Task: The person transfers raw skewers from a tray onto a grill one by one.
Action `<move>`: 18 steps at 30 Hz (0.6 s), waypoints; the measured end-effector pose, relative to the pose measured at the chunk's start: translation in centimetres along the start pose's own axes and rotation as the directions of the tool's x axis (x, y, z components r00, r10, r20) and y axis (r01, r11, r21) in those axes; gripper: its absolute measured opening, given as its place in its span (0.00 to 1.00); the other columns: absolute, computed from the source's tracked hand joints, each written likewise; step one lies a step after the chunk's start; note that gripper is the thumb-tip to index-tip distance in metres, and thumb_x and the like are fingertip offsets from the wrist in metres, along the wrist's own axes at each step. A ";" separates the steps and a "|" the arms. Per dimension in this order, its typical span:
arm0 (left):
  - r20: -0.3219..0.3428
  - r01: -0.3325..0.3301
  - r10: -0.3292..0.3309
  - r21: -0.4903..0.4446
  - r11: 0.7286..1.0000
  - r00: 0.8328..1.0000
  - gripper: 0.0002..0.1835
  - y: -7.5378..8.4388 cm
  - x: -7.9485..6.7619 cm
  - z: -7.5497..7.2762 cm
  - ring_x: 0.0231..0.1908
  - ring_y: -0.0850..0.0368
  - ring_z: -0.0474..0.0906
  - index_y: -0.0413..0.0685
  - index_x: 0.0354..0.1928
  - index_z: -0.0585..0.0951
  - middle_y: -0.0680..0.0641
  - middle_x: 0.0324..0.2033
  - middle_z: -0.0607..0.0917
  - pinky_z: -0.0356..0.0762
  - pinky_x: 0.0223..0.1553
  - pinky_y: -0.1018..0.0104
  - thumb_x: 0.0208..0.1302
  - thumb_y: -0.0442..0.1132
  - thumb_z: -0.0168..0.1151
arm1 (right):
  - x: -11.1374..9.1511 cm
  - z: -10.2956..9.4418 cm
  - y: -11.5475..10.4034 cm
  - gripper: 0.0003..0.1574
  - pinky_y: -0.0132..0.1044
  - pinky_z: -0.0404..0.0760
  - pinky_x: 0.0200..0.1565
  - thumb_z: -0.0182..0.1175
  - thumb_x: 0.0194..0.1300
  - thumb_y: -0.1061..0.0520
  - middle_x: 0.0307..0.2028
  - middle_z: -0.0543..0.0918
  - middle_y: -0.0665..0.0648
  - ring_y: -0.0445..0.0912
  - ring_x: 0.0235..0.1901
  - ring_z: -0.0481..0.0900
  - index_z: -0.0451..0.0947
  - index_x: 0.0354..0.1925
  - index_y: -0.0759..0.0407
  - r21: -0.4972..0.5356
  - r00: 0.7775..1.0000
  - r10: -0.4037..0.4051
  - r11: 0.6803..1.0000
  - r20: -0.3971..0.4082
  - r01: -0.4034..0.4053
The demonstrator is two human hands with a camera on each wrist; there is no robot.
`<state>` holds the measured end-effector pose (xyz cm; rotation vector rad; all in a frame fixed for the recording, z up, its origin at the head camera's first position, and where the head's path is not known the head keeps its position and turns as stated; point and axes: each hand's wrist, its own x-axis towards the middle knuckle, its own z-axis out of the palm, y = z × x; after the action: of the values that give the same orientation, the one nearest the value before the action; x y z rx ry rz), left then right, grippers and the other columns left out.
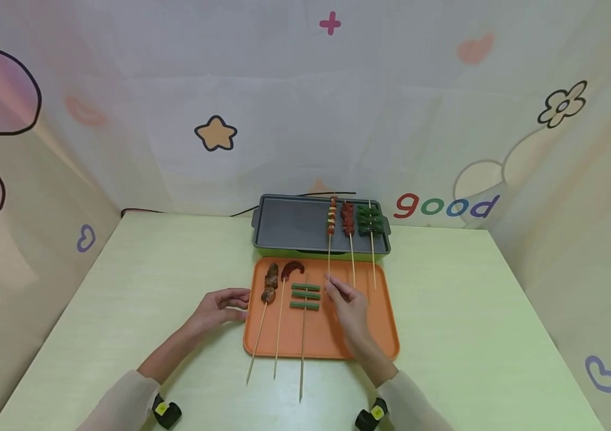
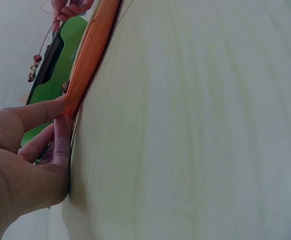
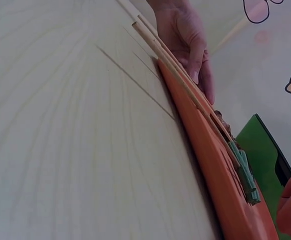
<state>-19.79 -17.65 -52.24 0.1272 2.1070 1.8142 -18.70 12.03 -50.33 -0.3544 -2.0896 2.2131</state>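
Observation:
My right hand [image 1: 350, 311] pinches the lower stick of a skewer [image 1: 331, 215] with red and pale yellow pieces, whose top lies over the right half of a grey griddle plate [image 1: 294, 224]. To its right on the plate rest a red-brown skewer [image 1: 347, 218] and a green leafy skewer [image 1: 371, 220]. My left hand [image 1: 219, 308] touches the left rim of an orange tray [image 1: 316, 347], fingers fairly straight at the edge in the left wrist view. Left of my right hand, the tray bears a brown skewer [image 1: 270, 282], a dark red curved skewer [image 1: 291, 269] and a green-stick skewer [image 1: 305, 296].
The griddle's green base [image 2: 73, 42] stands directly behind the tray on a pale wooden table [image 1: 472, 323]. Bare sticks of the tray's skewers jut past its front rim. A black cord [image 1: 243, 212] runs left from the griddle along a printed cloth backdrop [image 1: 283, 90].

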 end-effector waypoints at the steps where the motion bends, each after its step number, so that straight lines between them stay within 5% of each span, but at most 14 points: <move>1: -0.002 0.001 -0.001 0.003 1.000 1.000 0.29 0.0 0.0 0.1 0.46 0.65 0.81 0.32 0.67 0.75 0.33 0.57 0.82 0.81 0.45 0.75 0.63 0.29 0.68 | 0.1 0.1 0.1 0.20 0.23 0.78 0.39 0.61 0.73 0.61 0.61 0.83 0.62 0.34 0.43 0.83 0.81 0.61 0.64 0.010 1.000 0.000 1.000 -0.009 0.000; 12: 0.000 0.012 -0.012 0.015 1.000 1.000 0.29 0.2 0.0 0.2 0.48 0.63 0.81 0.32 0.67 0.75 0.33 0.58 0.82 0.81 0.45 0.76 0.64 0.30 0.68 | 0.6 0.4 0.2 0.21 0.24 0.80 0.47 0.59 0.75 0.60 0.63 0.81 0.62 0.34 0.48 0.81 0.79 0.62 0.65 0.058 0.999 0.013 0.998 -0.045 -0.011; 18: -0.010 0.006 -0.006 0.022 1.000 1.000 0.28 0.2 0.0 0.1 0.47 0.64 0.81 0.32 0.67 0.75 0.33 0.57 0.82 0.81 0.45 0.76 0.64 0.29 0.68 | 0.8 0.8 0.0 0.20 0.27 0.81 0.43 0.58 0.75 0.62 0.46 0.89 0.59 0.39 0.39 0.80 0.80 0.61 0.68 0.112 0.997 0.021 0.994 -0.076 -0.012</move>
<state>-19.76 -17.50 -52.10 0.1182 2.1324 1.7917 -19.62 11.45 -50.40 -0.4419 -1.9222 2.2751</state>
